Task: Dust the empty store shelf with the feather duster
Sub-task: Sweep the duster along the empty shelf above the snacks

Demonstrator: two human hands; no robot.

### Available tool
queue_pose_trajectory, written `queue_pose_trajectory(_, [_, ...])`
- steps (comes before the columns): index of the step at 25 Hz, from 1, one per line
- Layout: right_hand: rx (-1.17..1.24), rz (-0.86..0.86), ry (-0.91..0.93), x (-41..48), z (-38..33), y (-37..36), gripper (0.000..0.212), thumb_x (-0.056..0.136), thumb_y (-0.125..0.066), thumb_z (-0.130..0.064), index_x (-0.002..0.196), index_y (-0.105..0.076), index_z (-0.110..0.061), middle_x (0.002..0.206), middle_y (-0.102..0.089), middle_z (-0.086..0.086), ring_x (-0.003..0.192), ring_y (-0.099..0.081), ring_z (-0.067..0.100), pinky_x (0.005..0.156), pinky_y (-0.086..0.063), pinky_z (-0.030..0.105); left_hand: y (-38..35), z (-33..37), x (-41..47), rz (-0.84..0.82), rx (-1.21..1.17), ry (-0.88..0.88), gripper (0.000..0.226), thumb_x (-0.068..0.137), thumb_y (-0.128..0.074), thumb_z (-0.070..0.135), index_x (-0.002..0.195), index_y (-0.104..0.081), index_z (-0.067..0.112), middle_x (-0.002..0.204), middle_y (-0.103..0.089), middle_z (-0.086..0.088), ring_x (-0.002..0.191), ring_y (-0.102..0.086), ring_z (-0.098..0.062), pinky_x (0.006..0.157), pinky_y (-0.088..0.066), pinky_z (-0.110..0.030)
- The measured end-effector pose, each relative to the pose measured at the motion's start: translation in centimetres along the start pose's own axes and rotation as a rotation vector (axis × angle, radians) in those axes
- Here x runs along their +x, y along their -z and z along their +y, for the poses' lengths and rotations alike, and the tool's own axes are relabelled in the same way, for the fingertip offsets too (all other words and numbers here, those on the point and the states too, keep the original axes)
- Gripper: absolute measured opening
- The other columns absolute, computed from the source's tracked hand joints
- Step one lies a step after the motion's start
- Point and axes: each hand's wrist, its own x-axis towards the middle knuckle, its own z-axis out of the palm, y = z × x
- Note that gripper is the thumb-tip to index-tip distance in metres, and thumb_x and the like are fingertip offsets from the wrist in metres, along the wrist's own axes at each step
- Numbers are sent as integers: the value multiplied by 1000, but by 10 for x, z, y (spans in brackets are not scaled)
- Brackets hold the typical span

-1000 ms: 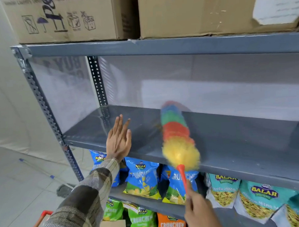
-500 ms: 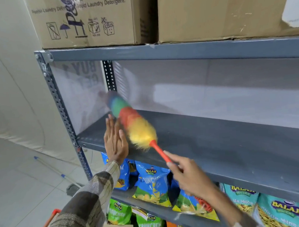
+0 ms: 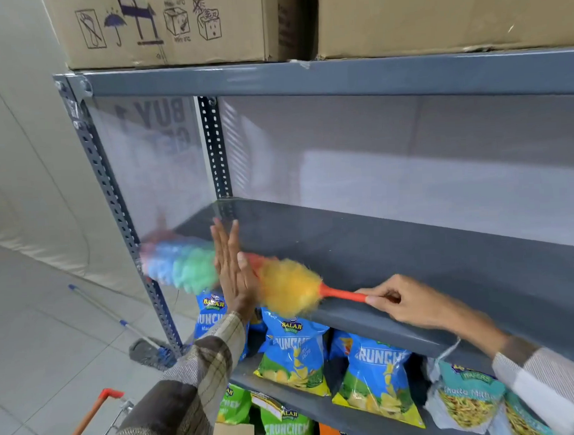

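The empty grey metal shelf runs across the middle of the head view. A rainbow feather duster with an orange handle lies nearly level along the shelf's front left part, its blue and green tip blurred and reaching the left upright. My right hand pinches the end of the handle. My left hand is held flat and upright, fingers together, at the shelf's front edge, in front of the duster's middle, hiding its red part.
Two cardboard boxes stand on the shelf above. Snack bags fill the shelves below. A mop lies on the tiled floor at the left, and an orange trolley handle sits at the bottom left.
The duster has swung from pointing into the shelf to lying sideways with its tip at the left upright. My right hand moved up and right. My left hand stayed at the front edge.
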Motion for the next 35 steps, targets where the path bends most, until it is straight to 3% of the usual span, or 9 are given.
queue_pose_trajectory(4, [-75, -41, -23, 32, 25, 7, 30, 82, -41, -64, 108, -51, -77, 115, -73, -20, 73, -60, 1, 70, -54, 34, 0, -2, 5, -187, 129, -102, 61, 100, -18, 30, 158, -33, 21, 173, -11, -4, 161, -4, -17, 127, -5, -35])
queue_pose_trajectory(8, [-138, 18, -46, 61, 44, 19, 25, 89, -46, -54, 104, -59, -70, 126, -65, -23, 104, -71, 8, 92, -56, 41, 4, -1, 14, -367, 211, -362, 60, 100, -24, 30, 157, -35, 15, 171, -14, -9, 161, -8, -21, 127, -9, -33])
queue_pose_trajectory(11, [-204, 81, -99, 81, 69, 35, 28, 93, -49, -45, 111, -69, -51, 119, -73, -11, 96, -73, 20, 87, -57, 45, 3, -4, 16, -479, 192, -336, 60, 101, -23, 30, 159, -29, 16, 172, -9, -5, 161, -3, -18, 127, -5, -29])
queue_pose_trajectory(15, [-326, 205, -257, 92, 75, 69, 33, 95, -47, -40, 120, -68, -40, 63, -55, -17, 65, -59, 24, 66, -51, 35, 5, -7, 18, -528, 177, -291, 58, 103, -22, 33, 159, -29, 20, 173, -5, -1, 161, 2, -16, 125, -5, -23])
queue_pose_trajectory(20, [-245, 364, -174, 63, 75, 101, 34, 94, -41, -51, 121, -53, -66, 63, -61, -8, 55, -51, 20, 63, -51, 34, 4, -2, 19, -558, 171, -270, 57, 103, -24, 32, 160, -28, 24, 173, -2, 3, 161, 4, -14, 123, 0, -16])
queue_pose_trajectory(26, [52, 227, -41, 19, 92, 105, 29, 93, -49, -48, 94, -78, -43, 48, -43, -5, 47, -29, 8, 47, -24, 23, 5, -1, 17, -550, 162, -255, 59, 102, -27, 33, 160, -26, 26, 173, 4, 5, 161, 7, -14, 121, 5, -13])
queue_pose_trajectory(30, [-88, 32, -168, 2, 144, 117, 29, 97, -57, -31, 85, -80, -44, 45, -39, -3, 44, -31, 5, 45, -24, 17, 5, -4, 17, -551, 144, -262, 58, 102, -29, 31, 160, -23, 30, 173, 2, 5, 161, 4, -16, 124, 3, -17])
queue_pose_trajectory(33, [-226, 93, -226, 16, 166, 139, 32, 86, -53, -60, 78, -80, -44, 41, -37, -7, 41, -31, 5, 45, -29, 18, 5, -2, 18, -572, 168, -262, 60, 101, -29, 33, 160, -25, 26, 174, 2, 2, 161, 5, -14, 123, 1, -16])
queue_pose_trajectory(35, [-306, 100, -273, 32, 169, 146, 27, 89, -57, -52, 77, -79, -40, 42, -51, -10, 43, -44, 4, 50, -36, 17, 4, -2, 19, -578, 181, -275, 60, 101, -28, 35, 160, -27, 24, 174, 2, 2, 161, 6, -15, 124, 1, -18])
